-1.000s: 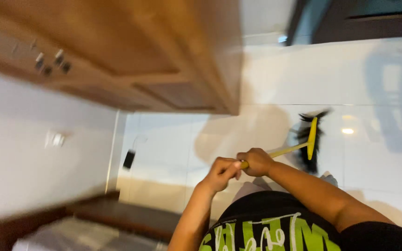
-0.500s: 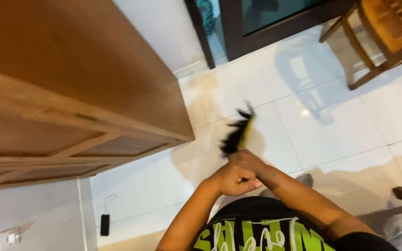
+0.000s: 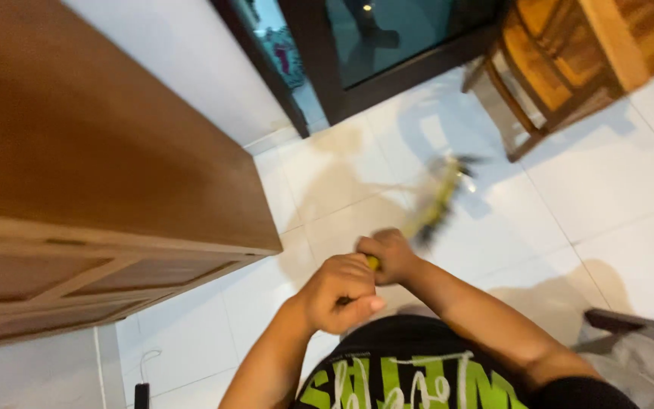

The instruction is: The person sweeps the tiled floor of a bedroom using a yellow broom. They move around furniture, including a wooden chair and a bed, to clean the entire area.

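**Both hands on the broom handle**

We've got the left hand [image 3: 340,291] and right hand [image 3: 389,255] touching, both clamped on the near end of the broom [image 3: 439,201]. It reaches out over the white tile floor [image 3: 615,189], between the wooden cabinet [image 3: 100,182] and the wooden chair [image 3: 546,83]. Looks like a thin yellow handle with a dark bristle head, motion-blurred. We'd judge it light, with a stiff shaft and soft bristles. Best grip: low on the shaft, hands stacked.

We see a white tiled floor [image 3: 615,174] carrying everything. A wooden cabinet [image 3: 77,189] stands on it along its left edge, a wooden chair [image 3: 546,83] toward its top right corner, and a small black object on a white cord [image 3: 141,394] lies near its bottom left corner.
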